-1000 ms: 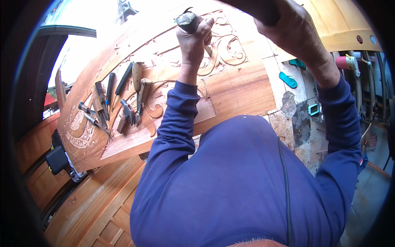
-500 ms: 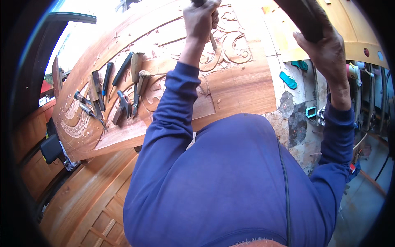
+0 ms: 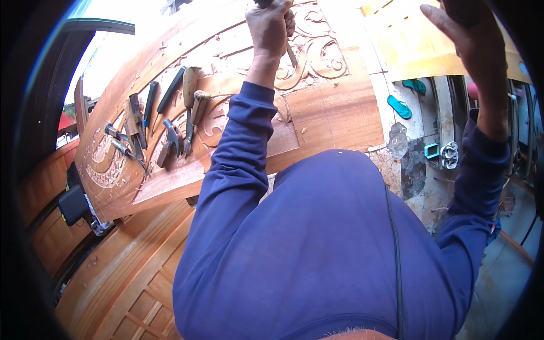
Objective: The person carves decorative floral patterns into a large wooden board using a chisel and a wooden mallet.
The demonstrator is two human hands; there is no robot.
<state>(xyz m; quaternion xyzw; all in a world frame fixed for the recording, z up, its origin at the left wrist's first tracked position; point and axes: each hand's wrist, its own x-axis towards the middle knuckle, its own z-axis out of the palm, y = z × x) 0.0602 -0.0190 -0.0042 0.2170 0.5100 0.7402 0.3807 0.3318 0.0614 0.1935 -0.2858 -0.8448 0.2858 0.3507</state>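
Note:
My left hand point(image 3: 267, 25) is closed round the handle of a carving chisel point(image 3: 291, 55); its blade slants down to the scrollwork of the carved wooden panel point(image 3: 334, 122). To the right and raised, my right hand point(image 3: 473, 37) grips a thick dark mallet point(image 3: 462, 10), mostly cut off by the top edge, the thumb sticking out. Left of my left forearm, a hammer point(image 3: 170, 144) lies on the panel among several chisels, one with a pale wooden handle point(image 3: 190, 85) and one with a black handle point(image 3: 171, 90).
Wood chips are scattered over the panel. On the floor to the right lie teal flip-flops point(image 3: 399, 107) and a small teal frame point(image 3: 432, 151). A yellowish wooden panel point(image 3: 419, 56) stands at the upper right. A panelled wooden door point(image 3: 141, 300) lies at the lower left.
My right hand has moved up and to the right with the mallet, away from the chisel. My left hand stays nearly in place on the chisel.

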